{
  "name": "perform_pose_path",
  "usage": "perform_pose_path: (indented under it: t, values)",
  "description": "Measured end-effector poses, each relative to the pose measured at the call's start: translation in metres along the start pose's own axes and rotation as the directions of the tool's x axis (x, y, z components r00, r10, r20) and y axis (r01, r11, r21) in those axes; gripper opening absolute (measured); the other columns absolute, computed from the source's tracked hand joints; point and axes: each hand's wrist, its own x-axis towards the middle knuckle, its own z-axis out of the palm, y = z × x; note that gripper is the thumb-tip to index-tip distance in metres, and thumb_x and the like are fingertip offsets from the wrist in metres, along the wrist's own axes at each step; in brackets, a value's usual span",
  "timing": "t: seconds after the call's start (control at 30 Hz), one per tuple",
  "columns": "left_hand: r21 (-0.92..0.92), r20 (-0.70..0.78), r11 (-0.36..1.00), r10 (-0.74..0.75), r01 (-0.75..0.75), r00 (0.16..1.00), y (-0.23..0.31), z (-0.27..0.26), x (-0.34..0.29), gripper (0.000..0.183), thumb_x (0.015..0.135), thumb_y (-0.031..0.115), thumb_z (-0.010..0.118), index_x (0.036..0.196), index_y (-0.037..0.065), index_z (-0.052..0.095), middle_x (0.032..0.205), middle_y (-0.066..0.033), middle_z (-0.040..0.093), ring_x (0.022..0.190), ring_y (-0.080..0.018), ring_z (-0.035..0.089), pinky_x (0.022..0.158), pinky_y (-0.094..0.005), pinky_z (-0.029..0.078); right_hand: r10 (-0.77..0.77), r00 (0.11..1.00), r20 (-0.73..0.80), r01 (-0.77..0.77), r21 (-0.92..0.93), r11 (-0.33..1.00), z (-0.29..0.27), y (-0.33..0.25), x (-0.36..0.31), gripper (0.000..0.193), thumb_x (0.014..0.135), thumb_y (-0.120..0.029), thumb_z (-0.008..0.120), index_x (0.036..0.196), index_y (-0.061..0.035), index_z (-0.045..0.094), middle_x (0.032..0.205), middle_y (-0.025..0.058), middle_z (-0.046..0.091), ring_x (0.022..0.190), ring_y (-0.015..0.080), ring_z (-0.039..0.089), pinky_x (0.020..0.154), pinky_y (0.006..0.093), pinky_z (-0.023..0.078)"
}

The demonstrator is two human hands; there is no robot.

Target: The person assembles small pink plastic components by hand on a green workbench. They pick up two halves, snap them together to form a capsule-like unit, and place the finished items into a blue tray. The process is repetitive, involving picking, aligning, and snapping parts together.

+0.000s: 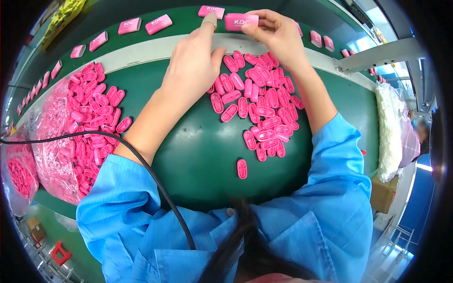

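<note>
Between the thumb and fingers of my right hand point(281, 37) is a pink, flat rectangular case point(234, 22) with white print, held over the far strip of the table. My left hand point(192, 63) reaches forward with its thumb apart from its index finger and grips nothing that I can see. A beige finger cot point(210, 20) covers that index fingertip, which meets the lower edge of another pink printed case point(213, 10). Just nearer than my hands spreads a loose heap of small pink oval plastic parts point(271, 99), and one single oval part point(242, 169) lies apart from it.
More pink cases point(129, 26) lie spaced along the green far strip point(184, 21), behind a pale rail point(146, 52). At left, oval parts spill from a clear plastic bag point(52, 141). A black cable point(141, 158) crosses my left forearm. A metal bracket point(377, 55) stands at right.
</note>
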Motion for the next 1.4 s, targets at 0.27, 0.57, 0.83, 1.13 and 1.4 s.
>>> perform_pose_path:
  t: [0.27,0.57,0.83,1.13,1.4]
  values:
    - [-0.046,0.296,0.963,0.267,-0.266,0.917,-0.007,-0.003,-0.001,0.036,0.074,0.002,0.060,0.110,0.008,0.059,0.094,-0.0126,0.062,0.088,-0.0295,0.058,0.077,-0.0382,0.047,0.022,1.000,-0.003,-0.022,-0.217,0.976,-0.041,0.050,0.058,0.033,0.079,-0.020,0.066,0.099,0.0052,0.061,0.080,0.0108,0.064,0.075,0.0144,0.062,0.065,0.0261,0.050]
    - [-0.068,0.169,0.990,0.131,-0.121,0.977,-0.011,-0.004,0.001,0.030,0.080,0.001,0.052,0.108,0.007,0.060,0.084,-0.0078,0.057,0.072,-0.0191,0.058,0.066,-0.0286,0.047,-0.101,0.994,-0.029,0.035,-0.812,0.583,-0.096,0.075,0.025,0.037,0.081,-0.035,0.061,0.100,-0.0033,0.061,0.089,0.0110,0.065,0.080,0.0272,0.062,0.074,0.0328,0.048]
    - [-0.501,0.332,0.754,-0.285,0.424,0.899,0.000,-0.005,0.004,0.030,0.090,0.011,0.052,0.117,0.000,0.055,0.092,-0.0060,0.063,0.076,-0.0093,0.060,0.066,-0.0210,0.047,-0.086,0.980,0.178,0.060,0.148,0.987,-0.006,-0.029,-0.019,0.032,0.081,-0.009,0.064,0.110,-0.0020,0.053,0.100,0.0075,0.060,0.087,0.0109,0.059,0.073,0.0245,0.050]
    - [-0.752,0.476,0.353,-0.294,0.557,0.829,-0.003,-0.006,0.004,0.032,0.090,0.010,0.052,0.119,-0.002,0.051,0.102,-0.0103,0.060,0.096,-0.0163,0.059,0.085,-0.0262,0.049,-0.069,0.995,0.075,0.052,0.205,0.977,0.008,-0.018,-0.027,0.027,0.082,-0.005,0.063,0.106,0.0028,0.054,0.096,0.0081,0.062,0.085,0.0113,0.060,0.077,0.0236,0.050]
    - [-0.806,0.339,0.371,-0.348,0.461,0.874,-0.003,0.000,0.003,0.032,0.087,0.008,0.057,0.117,-0.003,0.052,0.103,-0.0107,0.062,0.095,-0.0142,0.059,0.084,-0.0255,0.048,0.156,0.967,0.204,-0.235,0.458,0.857,0.015,-0.007,-0.025,0.029,0.083,-0.008,0.062,0.109,0.0018,0.052,0.092,0.0083,0.063,0.080,0.0120,0.062,0.073,0.0217,0.051]
